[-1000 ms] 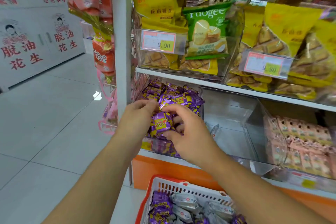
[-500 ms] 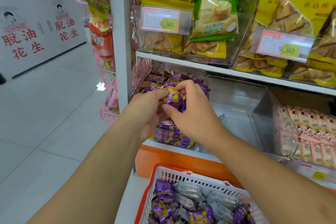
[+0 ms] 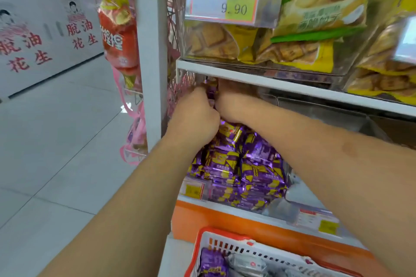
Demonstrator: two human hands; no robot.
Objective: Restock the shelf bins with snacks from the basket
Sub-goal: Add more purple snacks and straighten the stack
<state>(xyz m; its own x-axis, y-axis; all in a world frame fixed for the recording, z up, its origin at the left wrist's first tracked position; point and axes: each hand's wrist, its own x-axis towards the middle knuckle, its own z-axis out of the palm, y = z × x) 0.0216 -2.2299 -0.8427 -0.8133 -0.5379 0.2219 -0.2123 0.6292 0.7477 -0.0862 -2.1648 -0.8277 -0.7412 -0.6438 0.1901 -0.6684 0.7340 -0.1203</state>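
A clear shelf bin (image 3: 287,167) on the lower shelf is heaped with purple and yellow snack packs (image 3: 249,164). Both my hands reach deep into the back of that bin, just under the white shelf board. My left hand (image 3: 193,117) and my right hand (image 3: 229,102) together hold purple snack packs (image 3: 211,91) between them; my fingertips are hidden. Below, the red and white basket (image 3: 225,242) holds more purple packs (image 3: 210,263) and silver packs (image 3: 246,264).
The upper shelf (image 3: 281,81) carries clear bins of yellow and green biscuit bags with a 9.90 price tag (image 3: 225,0). A white upright post (image 3: 149,51) stands left of the bins, with red snack bags (image 3: 117,36) hanging beside it. Tiled floor (image 3: 56,141) lies to the left.
Both hands have moved up and deeper into the bin with the purple packs, now under the upper shelf board. The camera has come closer to the shelf.
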